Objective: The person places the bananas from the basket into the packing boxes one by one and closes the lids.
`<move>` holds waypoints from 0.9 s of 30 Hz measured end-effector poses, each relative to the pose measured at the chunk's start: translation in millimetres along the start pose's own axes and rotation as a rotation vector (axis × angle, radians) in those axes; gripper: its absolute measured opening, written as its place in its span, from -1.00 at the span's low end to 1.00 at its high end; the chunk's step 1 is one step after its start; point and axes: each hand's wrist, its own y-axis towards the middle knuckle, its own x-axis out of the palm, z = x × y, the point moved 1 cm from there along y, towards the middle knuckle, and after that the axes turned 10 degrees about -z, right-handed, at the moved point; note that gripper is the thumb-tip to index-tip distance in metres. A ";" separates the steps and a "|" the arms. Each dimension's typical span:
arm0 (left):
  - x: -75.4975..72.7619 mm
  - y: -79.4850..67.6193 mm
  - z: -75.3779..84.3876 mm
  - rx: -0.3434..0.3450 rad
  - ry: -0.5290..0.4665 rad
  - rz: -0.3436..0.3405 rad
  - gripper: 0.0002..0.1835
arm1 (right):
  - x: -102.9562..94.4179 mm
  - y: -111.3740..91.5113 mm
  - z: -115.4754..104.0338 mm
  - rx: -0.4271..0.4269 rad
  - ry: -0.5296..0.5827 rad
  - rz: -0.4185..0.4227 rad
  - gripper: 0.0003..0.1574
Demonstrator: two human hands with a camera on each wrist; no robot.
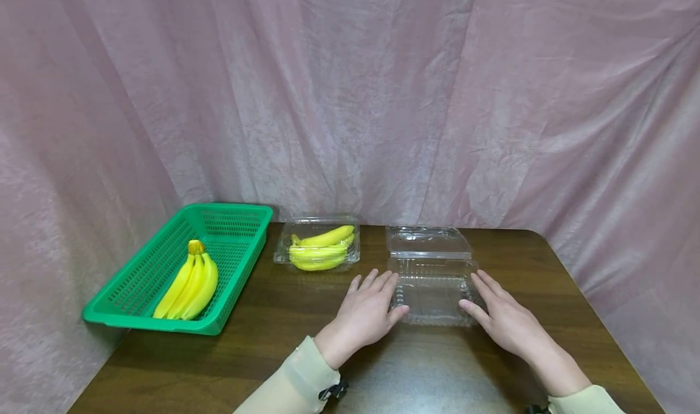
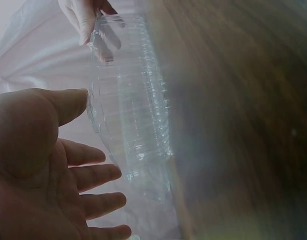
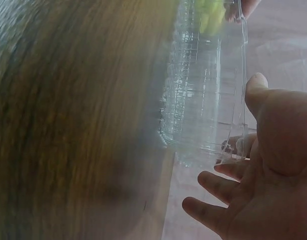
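Note:
A clear plastic clamshell box point(image 1: 432, 292) lies on the table with its lid point(image 1: 426, 242) folded back toward the curtain. Nothing shows inside it. My left hand point(image 1: 367, 310) is at the box's left side, fingers extended and thumb at the rim. On the opposite side my right hand point(image 1: 508, 317) has its fingers extended along the box's edge, the thumb point(image 3: 257, 87) near the rim. In the left wrist view the left fingers point(image 2: 96, 177) are spread beside the clear wall. Neither hand curls around the box.
A second clear box point(image 1: 281, 253) with bananas point(image 1: 319, 253) in it stands to the left at the back. Further left, a green basket point(image 1: 240, 280) holds a bunch of bananas point(image 1: 191, 286). The brown wooden table point(image 1: 262, 365) ends at a pink curtain point(image 1: 377, 98).

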 end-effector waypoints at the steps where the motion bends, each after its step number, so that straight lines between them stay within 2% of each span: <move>1: -0.1 -0.2 -0.6 -0.002 0.003 0.000 -0.20 | 0.3 0.2 -0.7 0.000 0.004 -0.002 0.07; 27: -6.0 -10.2 -28.3 -0.015 0.005 0.033 -0.25 | 2.7 11.7 -11.1 -0.081 0.016 -0.056 0.19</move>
